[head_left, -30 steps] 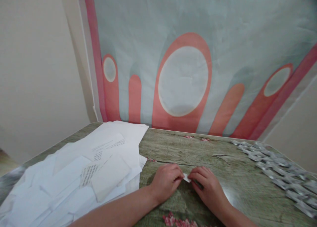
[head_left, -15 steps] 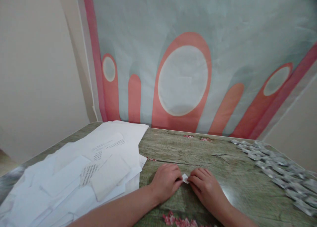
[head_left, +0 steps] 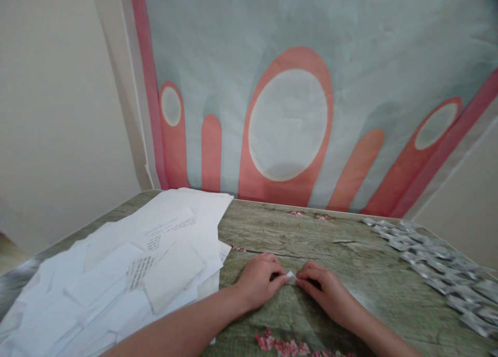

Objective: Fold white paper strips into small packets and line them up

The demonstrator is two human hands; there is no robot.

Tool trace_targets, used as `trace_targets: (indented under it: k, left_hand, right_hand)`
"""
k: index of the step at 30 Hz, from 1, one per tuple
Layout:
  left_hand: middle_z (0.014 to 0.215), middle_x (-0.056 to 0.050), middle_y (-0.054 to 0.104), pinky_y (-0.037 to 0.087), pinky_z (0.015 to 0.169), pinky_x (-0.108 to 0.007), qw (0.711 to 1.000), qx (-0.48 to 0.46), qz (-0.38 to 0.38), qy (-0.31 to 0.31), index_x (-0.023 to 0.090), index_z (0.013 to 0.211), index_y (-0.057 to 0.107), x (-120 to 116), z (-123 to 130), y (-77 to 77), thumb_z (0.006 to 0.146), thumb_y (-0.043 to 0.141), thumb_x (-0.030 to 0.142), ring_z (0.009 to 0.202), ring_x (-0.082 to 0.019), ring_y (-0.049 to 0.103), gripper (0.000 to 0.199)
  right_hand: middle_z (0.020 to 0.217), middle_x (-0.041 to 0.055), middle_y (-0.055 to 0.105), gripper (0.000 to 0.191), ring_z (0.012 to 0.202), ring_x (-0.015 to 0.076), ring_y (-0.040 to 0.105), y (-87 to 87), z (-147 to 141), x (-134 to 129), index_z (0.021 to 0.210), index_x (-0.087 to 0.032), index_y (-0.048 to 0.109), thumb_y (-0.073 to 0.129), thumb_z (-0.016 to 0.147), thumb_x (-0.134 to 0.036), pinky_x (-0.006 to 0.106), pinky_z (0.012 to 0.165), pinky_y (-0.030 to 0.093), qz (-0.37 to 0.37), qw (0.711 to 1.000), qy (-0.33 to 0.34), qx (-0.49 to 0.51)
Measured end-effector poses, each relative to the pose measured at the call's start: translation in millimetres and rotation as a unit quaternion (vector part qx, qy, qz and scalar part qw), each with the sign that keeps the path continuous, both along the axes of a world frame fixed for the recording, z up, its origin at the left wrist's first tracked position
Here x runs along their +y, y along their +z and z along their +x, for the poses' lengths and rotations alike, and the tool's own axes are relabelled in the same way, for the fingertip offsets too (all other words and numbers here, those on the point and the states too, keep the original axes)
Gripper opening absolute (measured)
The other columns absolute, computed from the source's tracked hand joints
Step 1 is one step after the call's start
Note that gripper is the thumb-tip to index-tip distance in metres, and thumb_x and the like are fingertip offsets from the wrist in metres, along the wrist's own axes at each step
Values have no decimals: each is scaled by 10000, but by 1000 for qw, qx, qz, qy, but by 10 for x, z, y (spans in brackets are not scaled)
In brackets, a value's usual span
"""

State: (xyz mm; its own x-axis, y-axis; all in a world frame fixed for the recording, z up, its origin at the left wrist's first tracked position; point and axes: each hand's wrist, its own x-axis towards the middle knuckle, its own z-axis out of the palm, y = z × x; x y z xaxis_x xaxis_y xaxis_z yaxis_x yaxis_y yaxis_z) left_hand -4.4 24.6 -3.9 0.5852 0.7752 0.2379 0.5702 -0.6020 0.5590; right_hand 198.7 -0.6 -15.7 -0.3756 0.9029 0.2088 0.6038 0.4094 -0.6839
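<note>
Between my two hands, just above or on the table, is a small white piece of folded paper [head_left: 291, 278]. My left hand [head_left: 261, 279] pinches its left end between thumb and fingers. At the right end, the thumb and fingertips of my right hand [head_left: 322, 284] are closed on it in the same way. The paper's middle shows as a little peak; its ends are hidden by my fingertips. Left of my left forearm lies a wide heap of white paper sheets and scraps [head_left: 105, 274], some with printed lines.
Along the right side of the wood-patterned table [head_left: 272, 227] lie rows of small folded strips [head_left: 436, 263], greyish white. A blue-grey cloth or sheet [head_left: 218, 40] with red shapes hangs behind the far edge. Pink flower prints [head_left: 282, 344] mark the tabletop.
Both thumbs have shifted and gaps now show between thumb and fingers on each hand. The paper stays between the fingertips in nearly the same spot, its outline now more peaked.
</note>
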Motion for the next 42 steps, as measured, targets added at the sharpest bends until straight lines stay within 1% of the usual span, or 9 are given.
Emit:
trace_targets:
  k: [5, 9, 16, 20, 26, 31, 35, 42]
  left_hand:
    - [785, -11, 603, 396, 727, -242, 998, -36, -43, 10, 191, 740, 687, 35, 21, -26, 795, 592, 287, 789, -151, 541, 146]
    - [779, -5, 602, 398, 723, -239, 997, -43, -56, 12, 189, 727, 689, 29, 28, -15, 783, 599, 273, 776, -145, 544, 135]
    - [779, -4, 602, 398, 728, -242, 998, -35, -46, 17, 185, 724, 675, 18, 38, -20, 769, 599, 238, 792, -149, 541, 103]
    - [803, -11, 594, 398, 747, -258, 998, -29, -34, 45, 183, 695, 658, 19, 47, -27, 742, 620, 248, 813, -162, 535, 89]
    - [795, -11, 578, 390, 763, -276, 998, -6, -10, 65, 188, 676, 635, 26, 63, -41, 742, 614, 268, 823, -174, 524, 106]
    - [820, -19, 569, 389, 770, -289, 997, 20, -5, 70, 187, 704, 615, 18, 64, -35, 750, 604, 289, 852, -188, 518, 113]
    - [848, -20, 565, 387, 790, -297, 997, 21, -3, 68, 192, 738, 610, 12, 61, -34, 750, 607, 291, 888, -197, 509, 99]
    - [850, -15, 564, 381, 795, -300, 998, 20, 1, 65, 200, 751, 609, 10, 55, -50, 749, 612, 278, 888, -196, 503, 79]
  right_hand:
    - [736, 14, 585, 214, 729, 169, 567, 0, 21, 23, 693, -198, 646, 527, 833, -308, 278, 675, 435, -31, 999, -6, 26]
    - [749, 14, 593, 192, 734, 168, 569, 25, 31, 27, 704, -196, 651, 539, 820, -301, 278, 684, 434, -46, 998, 5, 38]
    - [723, 6, 557, 188, 700, 156, 539, -14, 13, 19, 686, -186, 566, 511, 832, -290, 278, 670, 430, -32, 999, -20, 38]
    - [748, 18, 555, 194, 733, 163, 533, -56, -12, 33, 669, -188, 533, 498, 833, -285, 290, 693, 430, -17, 999, -22, 35]
    - [739, 17, 551, 172, 720, 167, 529, -105, -32, 71, 661, -190, 523, 506, 810, -273, 294, 674, 428, -6, 999, -46, 14]
    - [712, 13, 543, 139, 695, 165, 523, -88, -45, 70, 662, -196, 518, 510, 793, -241, 298, 656, 431, 10, 998, -56, -3]
    - [719, 17, 548, 125, 696, 164, 522, -77, -54, 64, 662, -194, 517, 513, 785, -212, 296, 652, 431, 14, 998, -58, -10]
    - [729, 16, 544, 122, 705, 165, 530, -130, -51, 68, 673, -193, 517, 508, 793, -211, 291, 655, 423, 21, 998, -60, -20]
